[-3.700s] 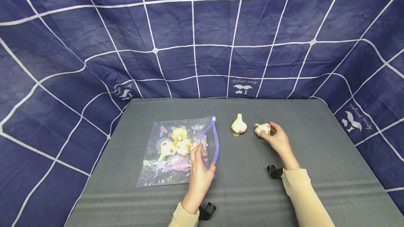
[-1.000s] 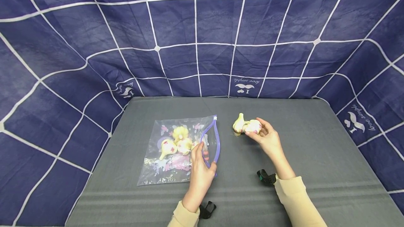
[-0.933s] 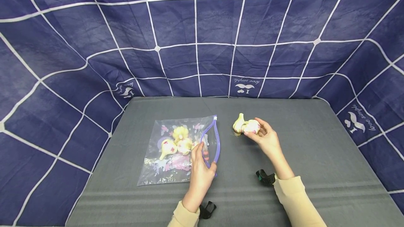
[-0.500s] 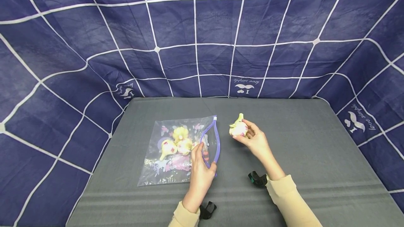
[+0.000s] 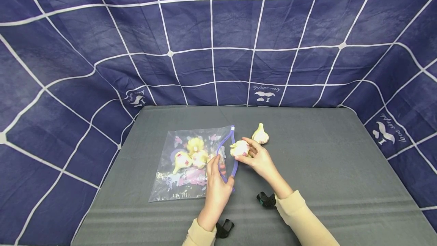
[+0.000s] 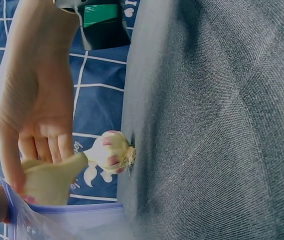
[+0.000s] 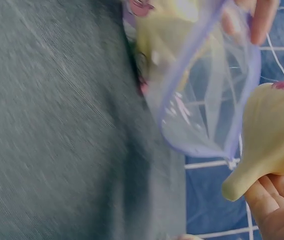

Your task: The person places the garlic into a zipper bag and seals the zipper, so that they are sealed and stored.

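My right hand (image 5: 262, 161) holds a garlic bulb (image 5: 240, 149) by its sides, right at the mouth of a clear zip bag (image 5: 162, 189) with a purple zip edge. In the right wrist view the held bulb's pale stem points down beside the bag's gaping mouth. My left hand (image 5: 217, 190) grips the bag at its opening, fingers on one purple edge and thumb by the other. Several garlic bulbs (image 5: 182, 160) lie inside the bag; one is partly hidden behind the left fingers. Another garlic bulb (image 5: 260, 136) stands on the table behind the right hand.
The grey cloth-covered table (image 5: 341, 162) ends at a blue curtain (image 5: 232, 67) with white grid lines, which rises at the back and both sides. Black wrist straps (image 5: 223, 228) show under the wrists.
My right hand has carried its garlic bulb leftward from the table's right side, past the standing bulb, to the bag's mouth. The left hand keeps its place on the bag.
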`<control>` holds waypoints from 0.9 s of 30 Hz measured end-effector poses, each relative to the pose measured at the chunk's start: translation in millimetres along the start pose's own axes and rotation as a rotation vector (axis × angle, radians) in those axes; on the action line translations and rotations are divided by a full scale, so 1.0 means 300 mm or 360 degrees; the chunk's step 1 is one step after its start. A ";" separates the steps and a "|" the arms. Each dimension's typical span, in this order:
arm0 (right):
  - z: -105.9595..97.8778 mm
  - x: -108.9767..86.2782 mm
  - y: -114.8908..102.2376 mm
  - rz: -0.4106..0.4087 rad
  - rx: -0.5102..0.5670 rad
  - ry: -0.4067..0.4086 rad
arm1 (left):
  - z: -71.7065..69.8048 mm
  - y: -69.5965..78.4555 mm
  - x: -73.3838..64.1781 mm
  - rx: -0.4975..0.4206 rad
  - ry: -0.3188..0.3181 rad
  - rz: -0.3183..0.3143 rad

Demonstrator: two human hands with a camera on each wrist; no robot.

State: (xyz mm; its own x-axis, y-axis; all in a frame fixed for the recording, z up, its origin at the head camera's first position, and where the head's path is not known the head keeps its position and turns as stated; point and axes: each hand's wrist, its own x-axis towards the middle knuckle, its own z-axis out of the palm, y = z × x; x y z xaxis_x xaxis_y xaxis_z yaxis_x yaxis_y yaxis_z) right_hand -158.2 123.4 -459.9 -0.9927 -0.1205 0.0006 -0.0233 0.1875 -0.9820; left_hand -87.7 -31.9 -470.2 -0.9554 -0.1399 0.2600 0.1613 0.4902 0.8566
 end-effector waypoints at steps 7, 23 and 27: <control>0.048 -0.008 0.033 -0.0029 -0.0121 -0.0055 | 0.000 -0.001 0.000 0.0008 -0.0032 -0.0019; 0.086 0.008 0.065 -0.0098 -0.0176 -0.0186 | 0.000 -0.001 0.002 -0.0038 -0.0052 -0.0028; 0.088 0.016 0.066 -0.0121 -0.0200 -0.0201 | 0.001 0.000 0.000 -0.0047 -0.0013 -0.0038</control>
State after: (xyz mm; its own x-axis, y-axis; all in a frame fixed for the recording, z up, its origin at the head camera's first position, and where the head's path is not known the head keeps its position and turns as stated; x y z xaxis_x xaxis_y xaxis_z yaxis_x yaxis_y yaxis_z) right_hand -160.3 100.7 -484.5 -0.9650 -0.2588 0.0424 -0.1202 0.2928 -0.9486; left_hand -87.8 -31.6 -470.4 -0.9611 -0.1441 0.2354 0.1453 0.4613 0.8753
